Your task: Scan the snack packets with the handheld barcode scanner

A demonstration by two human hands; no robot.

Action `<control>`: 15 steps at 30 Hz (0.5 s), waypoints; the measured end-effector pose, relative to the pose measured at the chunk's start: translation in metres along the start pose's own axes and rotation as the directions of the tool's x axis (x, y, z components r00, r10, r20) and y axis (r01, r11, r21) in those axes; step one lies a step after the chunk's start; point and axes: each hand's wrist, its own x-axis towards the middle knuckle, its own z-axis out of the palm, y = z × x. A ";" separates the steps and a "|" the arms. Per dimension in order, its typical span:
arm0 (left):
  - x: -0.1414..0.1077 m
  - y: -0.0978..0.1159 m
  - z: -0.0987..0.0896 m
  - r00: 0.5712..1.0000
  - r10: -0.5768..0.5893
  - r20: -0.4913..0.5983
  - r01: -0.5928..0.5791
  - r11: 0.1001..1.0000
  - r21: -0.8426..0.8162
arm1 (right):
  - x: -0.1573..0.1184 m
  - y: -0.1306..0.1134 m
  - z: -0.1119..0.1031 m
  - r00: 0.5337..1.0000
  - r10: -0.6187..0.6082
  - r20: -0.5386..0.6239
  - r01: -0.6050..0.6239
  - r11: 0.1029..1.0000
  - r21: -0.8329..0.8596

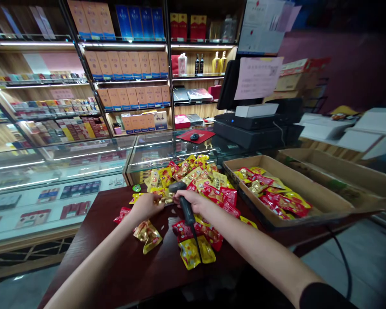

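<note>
My right hand (191, 201) is wrapped round the handle of a dark corded scanner (187, 211), its head tilted to the left over the pile. Close beside it, my left hand (148, 206) has its fingers pressed together at the edge of a gold packet (165, 195). Red, yellow and gold snack packets (206, 176) are heaped behind both hands. Below the scanner, a yellow packet (190, 254) lies partly under the cord. A gold packet (148, 235) rests on the dark table (116, 257) under my left wrist.
An open cardboard box (328, 206) with several packets stands right of the heap, another box (357, 171) behind it. Glass display counters (83, 161) run along the left and back. A monitor (228, 86) and a black cash drawer (254, 133) stand at the back right.
</note>
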 end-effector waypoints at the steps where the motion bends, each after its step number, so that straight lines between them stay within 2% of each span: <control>1: 0.006 -0.002 -0.004 0.998 -0.029 0.053 0.036 0.990 -0.134 | -0.003 -0.002 -0.003 1.000 -0.031 -0.003 0.031 0.999 0.017; 2: 0.012 -0.003 -0.007 0.993 -0.042 0.114 0.072 0.959 -0.273 | -0.007 -0.004 -0.006 0.998 -0.058 -0.005 0.058 0.998 0.033; 4: 0.023 -0.004 -0.008 0.969 -0.017 0.245 0.148 0.837 -0.527 | -0.013 -0.008 -0.012 0.995 -0.098 -0.011 0.099 0.993 0.058; 6: 0.032 -0.001 -0.003 0.944 0.032 0.328 0.213 0.701 -0.680 | -0.017 -0.010 -0.018 0.992 -0.126 -0.017 0.127 0.989 0.076; 8: 0.038 0.006 0.006 0.934 0.049 0.355 0.251 0.617 -0.746 | -0.021 -0.010 -0.025 0.989 -0.146 -0.023 0.147 0.985 0.088; 11: 0.048 0.019 0.020 0.914 0.072 0.399 0.299 0.544 -0.784 | -0.024 -0.011 -0.037 0.985 -0.169 -0.045 0.173 0.982 0.082; 13: 0.055 0.028 0.025 0.896 0.102 0.432 0.320 0.525 -0.789 | -0.027 -0.013 -0.045 0.980 -0.183 -0.073 0.187 0.981 0.056; 15: 0.061 0.037 0.026 0.897 0.117 0.426 0.293 0.565 -0.772 | -0.030 -0.016 -0.051 0.973 -0.204 -0.105 0.206 0.978 0.012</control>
